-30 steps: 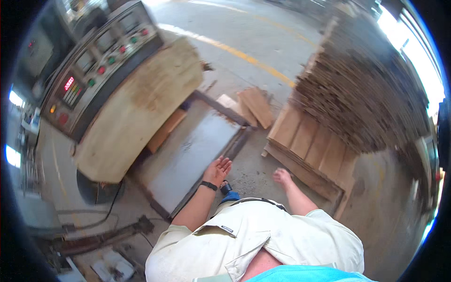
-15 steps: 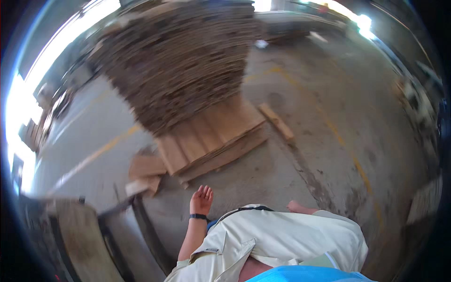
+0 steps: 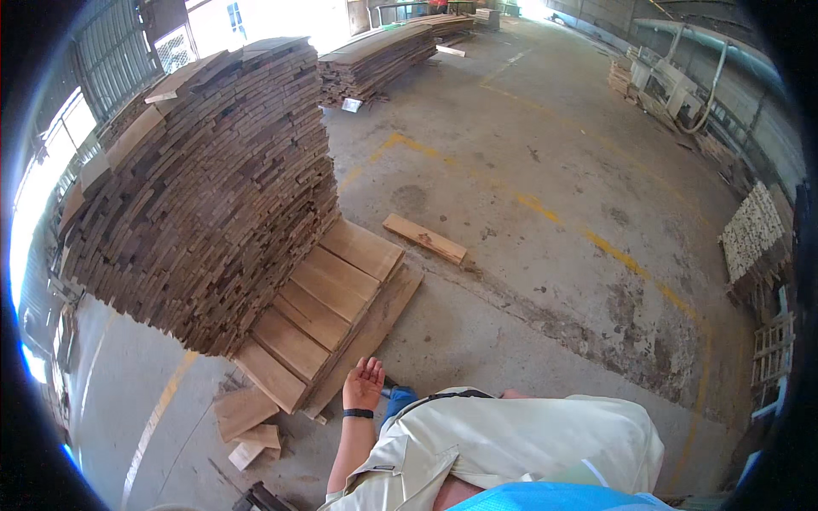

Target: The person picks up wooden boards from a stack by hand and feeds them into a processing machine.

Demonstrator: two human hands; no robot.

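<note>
Head view: planks (image 3: 332, 284) near left hand (image 3: 363, 386), long axes slanting down-right.

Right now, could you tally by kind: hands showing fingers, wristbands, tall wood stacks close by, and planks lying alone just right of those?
Left hand, fingers showing: 1
Black wristband: 1
Tall wood stack: 1
Lone plank: 1
Total: 4

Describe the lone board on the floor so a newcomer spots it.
Find the tall wood stack at left, then the row of wide boards at its foot. Past that row's upper right end, a narrow board lies on the concrete floor. It lies alone, unlike the loose pieces clustered at the row's other end.
</note>
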